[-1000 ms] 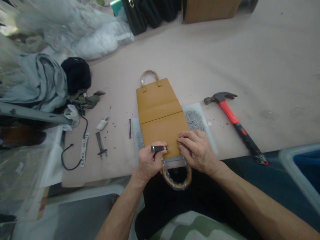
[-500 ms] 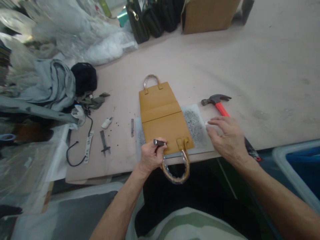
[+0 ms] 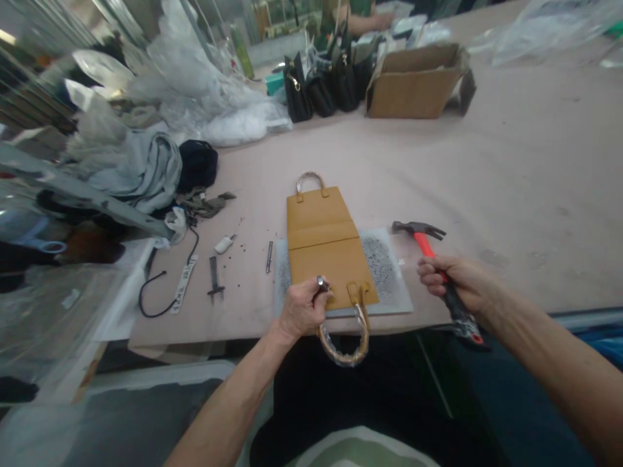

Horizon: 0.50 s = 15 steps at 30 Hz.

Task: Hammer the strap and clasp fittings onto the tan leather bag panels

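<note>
A tan leather bag piece with two plastic-wrapped handles lies flat, partly over a speckled white board. Near its lower left corner, my left hand is closed round a short metal punch, which stands on the leather with its top toward the camera. The punch's lower tip is hidden by my fingers. To the right of the board, my right hand grips a claw hammer by its red and black handle, the head pointing away from me.
Left of the board lie a thin metal rod, a dark pronged tool, a small white bottle and a black cord. Black bags and a cardboard box stand at the back. Beyond them shows a person's arm.
My right hand has moved from beside the board onto the hammer's handle and closed round it. The punch in my left hand has gone from tilted to more upright. The camera view has shifted upward.
</note>
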### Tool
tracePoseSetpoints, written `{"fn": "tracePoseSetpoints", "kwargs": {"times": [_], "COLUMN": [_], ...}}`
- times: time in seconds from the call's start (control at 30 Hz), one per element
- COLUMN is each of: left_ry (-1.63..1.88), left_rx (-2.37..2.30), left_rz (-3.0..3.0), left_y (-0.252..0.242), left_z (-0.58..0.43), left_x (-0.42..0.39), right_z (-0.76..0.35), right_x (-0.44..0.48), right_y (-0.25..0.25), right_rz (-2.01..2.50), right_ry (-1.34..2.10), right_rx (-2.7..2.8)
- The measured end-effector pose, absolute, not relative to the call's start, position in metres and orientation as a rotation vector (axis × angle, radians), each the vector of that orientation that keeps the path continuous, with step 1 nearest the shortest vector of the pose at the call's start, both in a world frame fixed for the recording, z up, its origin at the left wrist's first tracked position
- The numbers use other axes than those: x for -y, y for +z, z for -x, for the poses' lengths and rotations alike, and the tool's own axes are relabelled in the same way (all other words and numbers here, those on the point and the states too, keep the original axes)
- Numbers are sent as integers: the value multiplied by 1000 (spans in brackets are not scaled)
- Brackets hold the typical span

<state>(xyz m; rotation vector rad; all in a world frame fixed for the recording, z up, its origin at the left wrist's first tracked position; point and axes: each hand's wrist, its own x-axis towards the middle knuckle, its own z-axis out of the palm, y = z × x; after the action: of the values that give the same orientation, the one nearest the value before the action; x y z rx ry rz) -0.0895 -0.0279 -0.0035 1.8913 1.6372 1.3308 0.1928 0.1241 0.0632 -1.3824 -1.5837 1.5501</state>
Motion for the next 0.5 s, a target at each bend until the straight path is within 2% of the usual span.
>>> {"fn": "tracePoseSetpoints", "kwargs": {"times": [0.13, 0.37, 0.5], "left_ry": [1318, 1331, 1308], "left_rx": [-1635, -1695, -1695], "left_rz": [-1948, -2001, -2012], "left_y": [-1, 0, 1], "left_z": [88, 85, 85], "left_x": [26, 25, 25], "right_z": [-169, -162, -167], "right_x": [-82, -42, -39], "right_y": [111, 157, 191], "right_rz": [1416, 968, 959], "right_ry": [1505, 440, 157], "right_rx": [1559, 2613, 2647]}}
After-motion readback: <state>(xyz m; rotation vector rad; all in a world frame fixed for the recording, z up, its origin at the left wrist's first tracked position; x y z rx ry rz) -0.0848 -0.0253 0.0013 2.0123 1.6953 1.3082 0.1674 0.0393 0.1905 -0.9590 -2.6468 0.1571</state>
